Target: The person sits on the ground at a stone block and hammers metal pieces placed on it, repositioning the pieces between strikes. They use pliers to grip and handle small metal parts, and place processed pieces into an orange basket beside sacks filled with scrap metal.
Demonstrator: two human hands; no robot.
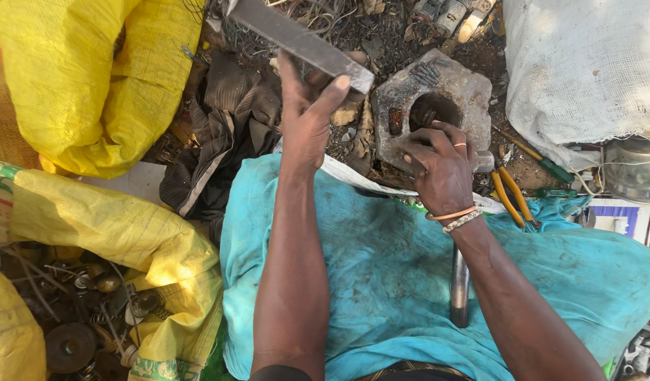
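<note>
Steel, dull grey and flat-sided, makes up the long rectangular bar point(296, 39) that is gripped near its lower end by the left hand point(307, 116), the fingers wrapped fully around it and the thumb pressed against its face. The bar is held raised and tilted, its free length running up and away to the left of the grey cast-metal block with a round central hole point(430, 106). It is judged heavy, rigid and hard-edged, unlikely to slip in a closed fist; a hold low on the shaft, as seen, leaves most of the weight above the hand.

The block itself is judged very heavy and stiff, best steadied by its rim. It is lying on the dirt just beyond a turquoise cloth point(381, 282), and the right hand point(441, 166) is laid on its near edge with fingers curled at the rim of the hole; whether something small is pinched there cannot be told.

Just right of the block, yellow-handled pliers point(512, 197) are lying on the ground. Nearer than the block, a smooth steel rod point(459, 286) is resting on the cloth. Well left of the block, yellow woven sacks point(92, 77) are seen, one holding scrap metal parts point(78, 310).
</note>
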